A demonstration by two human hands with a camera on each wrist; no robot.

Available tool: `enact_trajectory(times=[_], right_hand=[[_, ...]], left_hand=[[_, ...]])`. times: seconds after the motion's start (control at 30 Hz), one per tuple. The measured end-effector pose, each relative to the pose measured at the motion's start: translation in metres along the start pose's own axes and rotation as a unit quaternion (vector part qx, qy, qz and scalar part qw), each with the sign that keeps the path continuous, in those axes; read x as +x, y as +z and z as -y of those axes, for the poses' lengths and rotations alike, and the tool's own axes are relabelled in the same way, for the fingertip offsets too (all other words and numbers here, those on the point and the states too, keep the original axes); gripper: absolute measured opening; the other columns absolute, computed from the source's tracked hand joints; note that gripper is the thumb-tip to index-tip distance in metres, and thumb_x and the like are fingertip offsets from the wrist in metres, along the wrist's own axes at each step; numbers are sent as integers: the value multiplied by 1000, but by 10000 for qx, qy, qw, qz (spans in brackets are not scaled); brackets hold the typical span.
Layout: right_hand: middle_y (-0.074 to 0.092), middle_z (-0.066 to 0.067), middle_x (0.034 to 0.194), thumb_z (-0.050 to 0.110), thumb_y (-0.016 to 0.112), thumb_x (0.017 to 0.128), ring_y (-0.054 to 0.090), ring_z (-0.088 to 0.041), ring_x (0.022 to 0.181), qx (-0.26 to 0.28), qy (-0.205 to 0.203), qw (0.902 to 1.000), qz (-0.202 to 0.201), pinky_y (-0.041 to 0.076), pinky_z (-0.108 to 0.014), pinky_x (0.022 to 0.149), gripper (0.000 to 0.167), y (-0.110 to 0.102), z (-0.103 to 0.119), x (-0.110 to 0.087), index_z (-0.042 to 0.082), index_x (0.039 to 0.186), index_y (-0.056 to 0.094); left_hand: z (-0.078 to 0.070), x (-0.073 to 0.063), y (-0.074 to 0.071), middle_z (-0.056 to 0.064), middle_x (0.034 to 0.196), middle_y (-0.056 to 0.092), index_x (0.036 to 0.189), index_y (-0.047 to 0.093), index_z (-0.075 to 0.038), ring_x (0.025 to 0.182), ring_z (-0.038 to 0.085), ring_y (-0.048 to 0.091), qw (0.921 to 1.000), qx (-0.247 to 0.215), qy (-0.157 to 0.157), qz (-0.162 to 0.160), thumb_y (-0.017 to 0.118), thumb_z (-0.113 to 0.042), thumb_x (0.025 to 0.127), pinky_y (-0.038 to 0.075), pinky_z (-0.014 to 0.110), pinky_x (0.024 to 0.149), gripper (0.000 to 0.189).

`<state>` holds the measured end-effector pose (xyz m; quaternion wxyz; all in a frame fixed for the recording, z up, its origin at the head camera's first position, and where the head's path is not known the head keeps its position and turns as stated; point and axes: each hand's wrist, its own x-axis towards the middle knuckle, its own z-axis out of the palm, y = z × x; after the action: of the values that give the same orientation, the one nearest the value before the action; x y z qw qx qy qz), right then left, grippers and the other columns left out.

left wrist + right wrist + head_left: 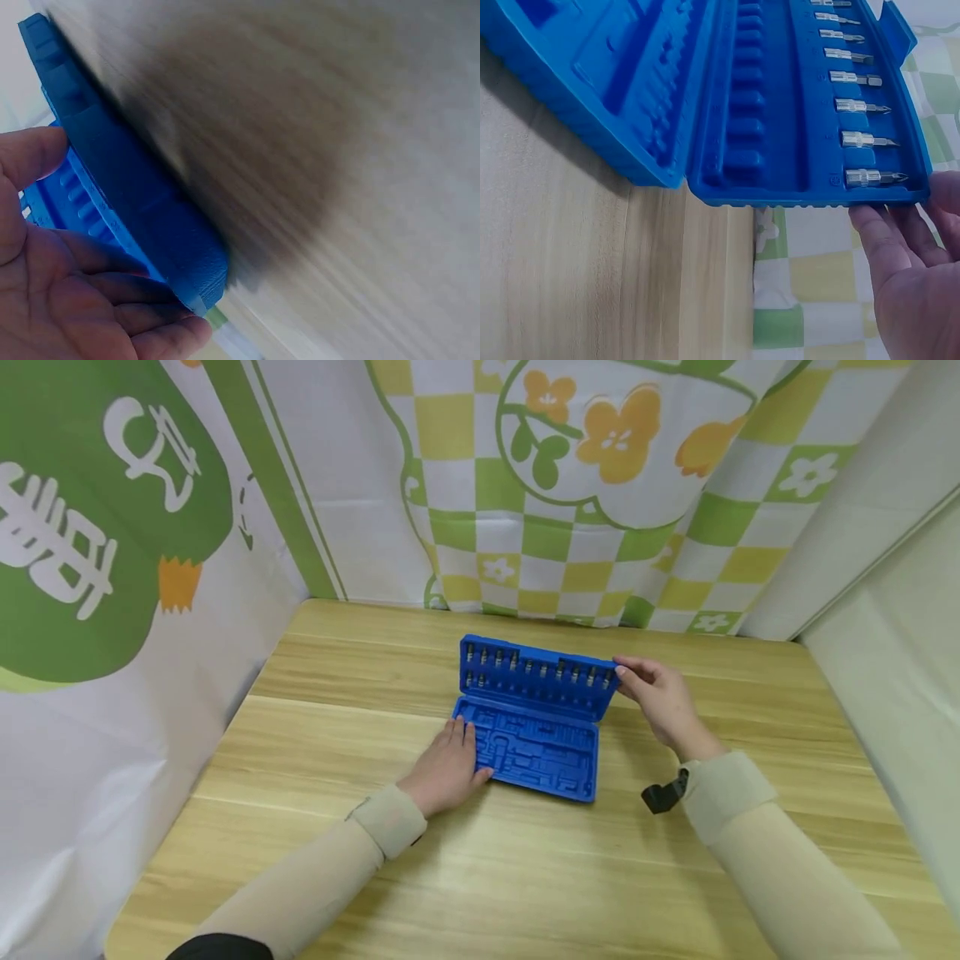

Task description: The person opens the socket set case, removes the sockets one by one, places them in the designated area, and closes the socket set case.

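A blue plastic bit case point(536, 752) lies unfolded on the table, its lid point(532, 693) raised at a steep angle. Two rows of silver screwdriver bits point(859, 139) sit in slots inside the lid. Moulded hollows of several shapes fill the lower half. My left hand point(447, 768) rests at the left side of the lower half, fingers nearly straight along its edge and thumb at the front rim. With thumb and fingers, my right hand point(663, 700) pinches the lid's upper right corner; the fingers reach behind it.
The case stands on a wood-grain table point(337, 860). Behind the table hangs a green, yellow and white checked cloth point(547, 543); a white cloth with green print point(97, 527) covers the left side. A black wrist device point(663, 793) hangs below my right cuff.
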<state>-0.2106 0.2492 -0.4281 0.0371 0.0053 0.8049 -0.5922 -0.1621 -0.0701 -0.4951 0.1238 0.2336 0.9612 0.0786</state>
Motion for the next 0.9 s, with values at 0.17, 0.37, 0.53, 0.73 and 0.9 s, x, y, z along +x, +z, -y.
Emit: enact_trajectory(times=[0.17, 0.37, 0.53, 0.73, 0.9], right_hand=[[47, -27, 149, 16, 46, 112, 56, -31, 129, 2, 185, 9998, -64, 49, -35, 104, 46, 4, 0, 9, -11, 149, 46], [50, -30, 145, 15, 45, 112, 62, -21, 113, -111, 266, 9995, -100, 54, -30, 97, 44, 10, -6, 23, -14, 145, 48], [52, -31, 141, 14, 44, 112, 63, -11, 99, -381, 402, 9985, 13, 55, -37, 98, 43, 15, -16, 40, -14, 144, 49], [52, -33, 142, 9, 41, 111, 65, -27, 109, -638, 645, 9958, 158, 55, -39, 98, 42, 24, -27, 60, -14, 145, 47], [38, -36, 154, 5, 35, 110, 50, -44, 133, -608, 984, 9921, 483, 47, -45, 108, 46, 31, -28, 68, -17, 151, 35]], left_hand=[[3, -9, -3, 36, 160, 27, 154, 30, 16, 152, 45, 23, 9999, 113, 29, 83, 53, -47, 107, 19, 48, 124, 82], [4, -20, -1, 34, 157, 34, 153, 34, 15, 146, 46, 35, 9999, 132, -96, -8, 59, -55, 102, 36, 49, 116, 90], [7, -26, 3, 34, 159, 32, 152, 36, 15, 147, 46, 33, 9998, 163, -61, -62, 61, -60, 98, 38, 49, 115, 96], [9, -30, 2, 37, 160, 23, 152, 34, 17, 151, 48, 19, 9999, -91, 93, 112, 60, -60, 99, 20, 48, 123, 97], [7, -31, -1, 38, 158, 27, 150, 37, 17, 150, 50, 23, 9999, 56, 119, 94, 59, -61, 99, 22, 48, 123, 96]])
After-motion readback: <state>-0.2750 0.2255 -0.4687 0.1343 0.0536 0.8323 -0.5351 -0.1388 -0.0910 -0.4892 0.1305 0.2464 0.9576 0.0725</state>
